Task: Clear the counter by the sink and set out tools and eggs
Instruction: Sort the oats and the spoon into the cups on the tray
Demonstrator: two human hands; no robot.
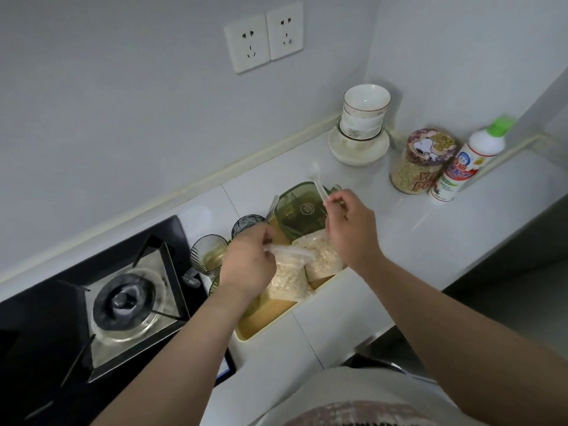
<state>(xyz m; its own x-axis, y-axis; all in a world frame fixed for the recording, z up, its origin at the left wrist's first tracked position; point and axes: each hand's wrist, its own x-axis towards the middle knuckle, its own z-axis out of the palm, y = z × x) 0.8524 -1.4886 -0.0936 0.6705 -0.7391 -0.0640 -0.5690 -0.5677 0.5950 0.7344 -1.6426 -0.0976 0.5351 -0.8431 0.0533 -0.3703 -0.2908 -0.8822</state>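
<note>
**Both hands busy over the tray: left on a bag, right on a spoon**

The left hand (249, 262) is curled, with fingers and thumb pinching the crumpled top of a clear bag of oats (287, 281). The bag stands in the tray (258, 321), and its mouth is bunched up in the pinch. How hard the hand squeezes, I can't tell.

The right hand (350, 229) is raised just above the tray, fingertips closed on the lower end of a white plastic spoon (318, 179). The spoon points up and away from the person, its bowl blurred, over the back edge of the tray. It touches nothing but the fingers.

A second bag of oats (322, 256) leans just beside the first, under the right wrist. Behind both sits a green lidded container (299, 215), also in the tray.

Two ribbed glasses (209, 253) (247, 224) stand at the tray's left side, partly hidden by the left hand. A metal utensil handle (272, 207) sticks up between the farther glass and the green container.

The tray rests on the white counter (415, 235), hard against a black gas stove (129, 299) on the left.

At the back of the counter, in the corner, is a stack of bowls (364, 118). To the right of it, close together, are a Snoopy jar (422, 161) and a white bottle with green cap (467, 161). All are well apart from both hands. Two wall sockets (264, 36) sit above.
</note>
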